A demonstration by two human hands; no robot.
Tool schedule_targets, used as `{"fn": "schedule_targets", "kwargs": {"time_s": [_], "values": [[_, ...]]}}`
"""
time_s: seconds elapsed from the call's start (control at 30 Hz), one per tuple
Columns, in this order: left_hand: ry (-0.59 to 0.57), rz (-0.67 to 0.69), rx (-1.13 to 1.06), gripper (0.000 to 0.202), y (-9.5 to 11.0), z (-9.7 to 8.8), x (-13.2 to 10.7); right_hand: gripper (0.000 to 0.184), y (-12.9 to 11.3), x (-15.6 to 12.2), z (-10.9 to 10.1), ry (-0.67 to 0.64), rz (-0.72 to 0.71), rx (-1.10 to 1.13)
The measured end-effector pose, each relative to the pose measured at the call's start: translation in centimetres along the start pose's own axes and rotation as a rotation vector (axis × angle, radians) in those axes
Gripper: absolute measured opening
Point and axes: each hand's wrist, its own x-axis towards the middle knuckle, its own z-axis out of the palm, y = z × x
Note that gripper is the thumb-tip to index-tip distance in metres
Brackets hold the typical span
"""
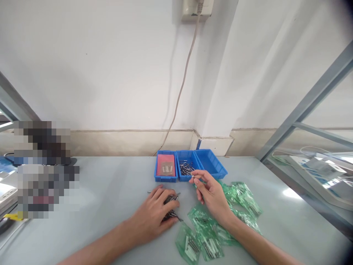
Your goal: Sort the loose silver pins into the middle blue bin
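Observation:
My left hand [157, 211] lies on the table with fingers apart, curved around a pile of thin dark metal pins [171, 214]; it partly covers the pile. My right hand [211, 193] is raised in front of the blue bins, thumb and forefinger pinched together. A tiny shiny bit shows at those fingertips, too small to name. Beyond them, the middle blue bin [195, 156] contains more metal pins [186, 168]. Beneath and around my right wrist lie several green plastic bags [202, 221] with metal pins and white pieces inside.
The left blue bin [157, 175] holds a pink sheet and a small clear packet [167, 168]. Beside the middle bin stands a right blue bin [211, 162]. Metal frame bars [311, 95] slant along the right. A cable [183, 81] hangs down the wall. A blurred-out area covers the far left.

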Motion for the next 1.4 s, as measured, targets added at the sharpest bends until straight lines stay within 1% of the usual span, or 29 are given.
{"fn": "schedule_targets", "kwargs": {"time_s": [0.07,0.13,0.27,0.43,0.57,0.77,0.93,1.17,1.3,1.4], "values": [[-0.002,-0.03,0.011,0.044,-0.1,0.0,0.0,0.041,0.1,0.0,0.0,-0.015,0.019,-0.004],[-0.014,-0.054,0.017,0.052,-0.1,0.0,0.0,0.041,0.3,-0.1,0.1,-0.03,0.026,-0.001],[-0.04,-0.062,0.0,0.043,0.0,-0.1,0.1,0.041,0.5,-0.1,0.4,-0.056,0.029,0.021],[-0.053,-0.082,-0.019,0.039,0.3,-0.3,0.2,0.038,0.2,-0.4,0.7,-0.069,0.03,0.046],[-0.061,-0.088,-0.026,0.036,0.3,-0.2,0.1,0.034,0.2,-0.8,0.6,-0.066,0.047,-0.012],[-0.04,-0.066,-0.042,0.033,0.0,0.1,-0.1,0.026,0.5,-1.3,0.5,-0.111,0.03,-0.102],[-0.036,-0.075,-0.057,0.032,-0.1,0.1,0.0,0.031,0.1,-1.3,0.6,-0.155,0.079,-0.035],[-0.051,-0.06,-0.078,0.029,-0.1,0.2,0.0,0.044,-0.5,-0.3,0.2,-0.143,0.116,0.054],[-0.064,-0.039,-0.087,0.028,-0.2,0.3,0.0,0.043,-0.8,0.0,-0.1,-0.11,0.108,0.075],[-0.041,-0.023,-0.091,0.027,-0.3,0.4,-0.1,0.041,-0.7,0.0,-0.2,-0.069,0.106,0.064]]}}
